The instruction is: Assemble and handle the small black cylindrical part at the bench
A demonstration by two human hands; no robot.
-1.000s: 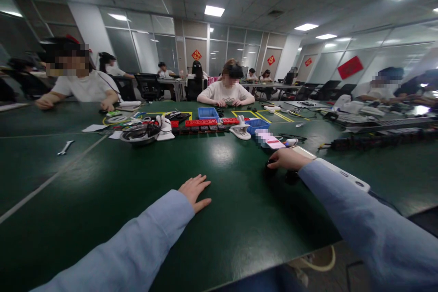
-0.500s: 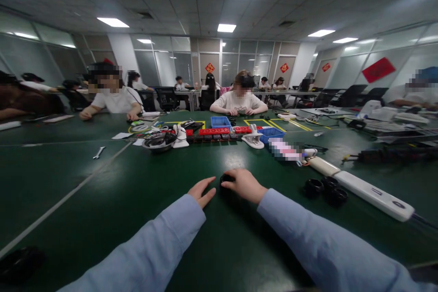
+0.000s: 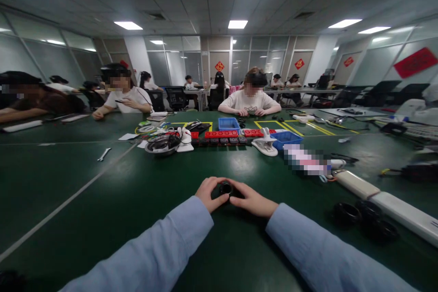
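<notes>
My left hand (image 3: 209,194) has now come round to meet my right hand (image 3: 253,199), and between them, fingers and thumbs curled in, they hold a short, glossy black ring (image 3: 226,183) ahead of me at the green bench (image 3: 137,191). Half a second ago the right hand had it alone and the left waited alongside, thumb and fingers apart. Now the fingers meet on the far side and the thumbs nearly meet on the near side; I read that as the fetch being over and two-handed handling begun. The round opening tips up towards my camera, so its axis runs up and back at me. The squat shape, partly covered, gives me no clear longer direction, and I can't tell whether it touches the bench.

Off to my right, three more black rings (image 3: 369,212) sit bunched just beside a long white plastic bar (image 3: 404,212), which slants away to the left. Farther out I have a white clip-like stand (image 3: 265,146), a blue plastic tray (image 3: 290,140) and a row of red and black blocks (image 3: 221,135). Past those sits a co-worker in a pale top (image 3: 236,100).
</notes>
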